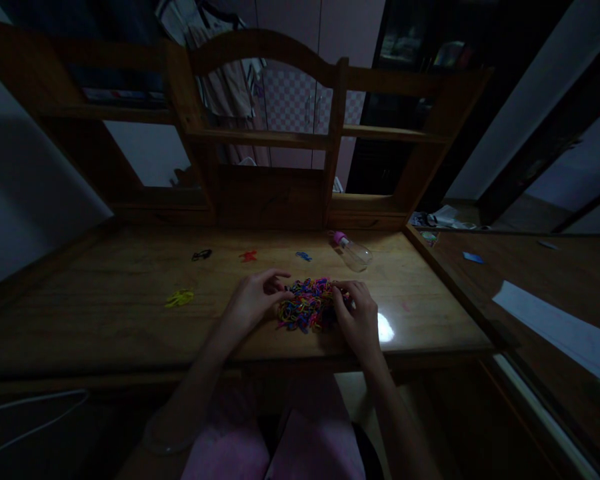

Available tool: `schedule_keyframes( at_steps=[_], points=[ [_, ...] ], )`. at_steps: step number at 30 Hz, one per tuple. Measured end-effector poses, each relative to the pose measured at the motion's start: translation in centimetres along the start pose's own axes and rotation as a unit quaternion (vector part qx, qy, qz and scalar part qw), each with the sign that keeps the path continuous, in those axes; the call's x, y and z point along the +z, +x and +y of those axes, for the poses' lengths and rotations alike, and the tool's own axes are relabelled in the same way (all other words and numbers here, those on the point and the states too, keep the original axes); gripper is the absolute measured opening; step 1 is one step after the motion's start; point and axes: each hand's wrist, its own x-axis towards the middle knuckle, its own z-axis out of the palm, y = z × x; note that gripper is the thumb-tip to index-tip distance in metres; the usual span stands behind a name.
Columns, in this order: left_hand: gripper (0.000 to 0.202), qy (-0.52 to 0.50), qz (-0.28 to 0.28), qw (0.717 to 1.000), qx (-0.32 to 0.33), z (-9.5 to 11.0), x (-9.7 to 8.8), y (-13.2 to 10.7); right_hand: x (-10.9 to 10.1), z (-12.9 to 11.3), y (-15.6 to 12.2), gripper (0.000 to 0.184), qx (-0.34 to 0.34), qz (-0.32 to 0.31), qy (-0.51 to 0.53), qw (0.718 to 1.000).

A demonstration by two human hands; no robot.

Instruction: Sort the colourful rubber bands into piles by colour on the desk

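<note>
Both hands flank band pile (pixel 307 305) near desk front edge (pixel 130 363); left hand (pixel 253 300) loosely spread, right hand (pixel 355 313) pinching bands.

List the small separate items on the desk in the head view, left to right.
yellow bands → black bands → red bands → blue bands → clear bottle

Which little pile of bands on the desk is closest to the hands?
The yellow pile. It lies alone, nearest the left hand, while the black, red and blue piles sit in a row farther back.
</note>
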Motion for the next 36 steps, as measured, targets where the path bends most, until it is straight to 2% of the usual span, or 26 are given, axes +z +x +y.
schedule_keyframes(
  at_steps=[5, 10, 13, 20, 24, 29, 36],
  points=[
    [0.015, -0.006, -0.021, 1.0, -0.01, 0.5, -0.3, 0.1, 0.0, 0.0, 0.0, 0.013, -0.001, -0.001, 0.001, 1.0],
    [0.017, 0.054, 0.01, 0.998, 0.016, -0.1, -0.7, 0.1, -0.1, 0.1, 0.0, 0.013, -0.001, -0.001, 0.0, 1.0],
    [0.019, 0.118, 0.01, 0.992, 0.034, -0.6, -0.6, 0.2, 0.0, 0.1, 0.0, 0.014, -0.003, -0.002, 0.003, 1.0],
    [0.015, 0.183, -0.065, 0.979, 0.062, -0.4, 0.1, 0.6, -0.1, 0.0, 0.0, 0.014, 0.002, -0.004, 0.002, 1.0],
    [0.017, 0.182, -0.084, 0.976, 0.084, -0.9, 0.5, 0.8, -0.1, 0.0, 0.0, 0.013, 0.001, -0.004, -0.002, 1.0],
    [0.013, 0.171, -0.074, 0.98, 0.067, -1.1, 0.5, 1.0, -0.1, 0.1, 0.0, 0.014, -0.001, 0.001, 0.0, 1.0],
    [0.014, 0.086, -0.055, 0.994, 0.027, -0.8, 0.5, 0.7, 0.0, 0.0, 0.0, 0.013, 0.002, 0.001, -0.004, 1.0]
  ],
)
